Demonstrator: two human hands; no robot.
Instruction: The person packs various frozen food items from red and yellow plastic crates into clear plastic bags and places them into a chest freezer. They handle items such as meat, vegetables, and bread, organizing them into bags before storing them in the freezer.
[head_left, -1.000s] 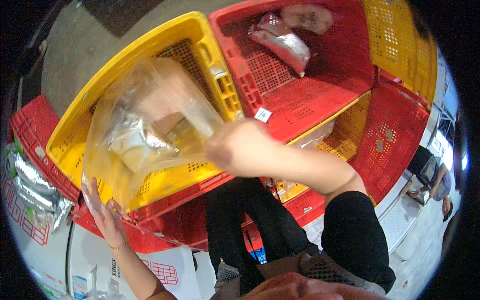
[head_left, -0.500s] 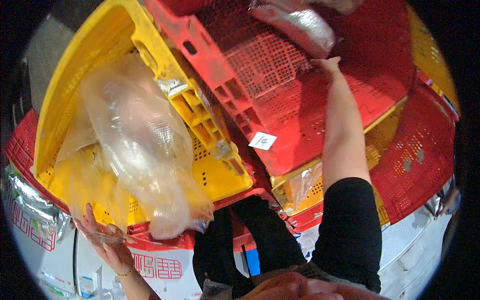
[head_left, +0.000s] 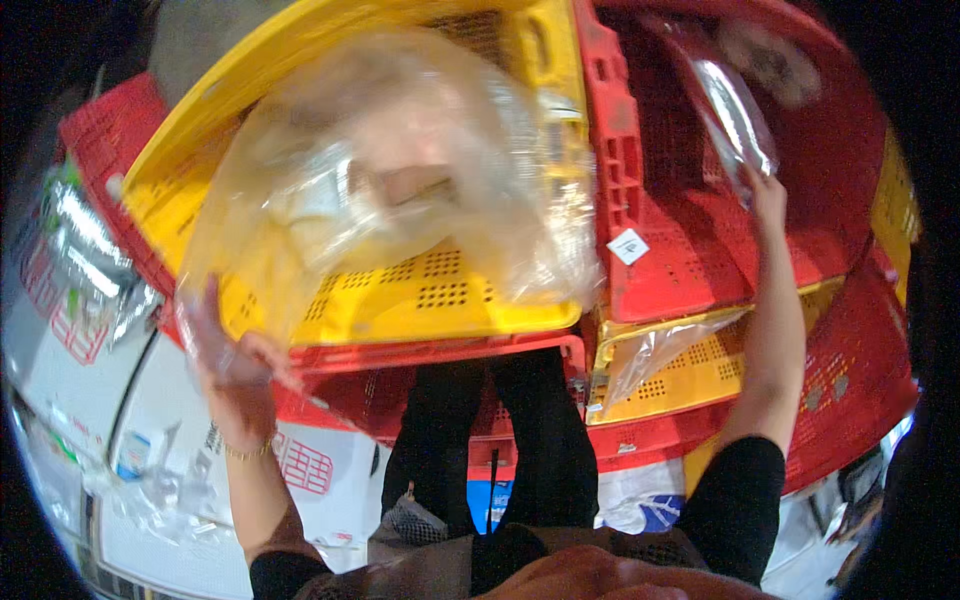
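My right hand reaches into the red crate on the right. Its fingers close on the near end of a long, shiny, clear-wrapped packet, whose contents I cannot make out. At the lower left, my left hand holds the edge of a large clear plastic bag, with film drawn over its partly spread, blurred fingers. The bag spreads wide inside the yellow crate. Pale pinkish contents show through the film, too blurred to name.
Another round, pale packet lies deep in the red crate. Below are a yellow crate with loose film and more red crates. White boxes and silvery bags stand at left. A white label sits on the red crate.
The view has turned, so the crates sit more upright and further right. My right hand now grips the packet's end. The clear bag has spread wider across the yellow crate.
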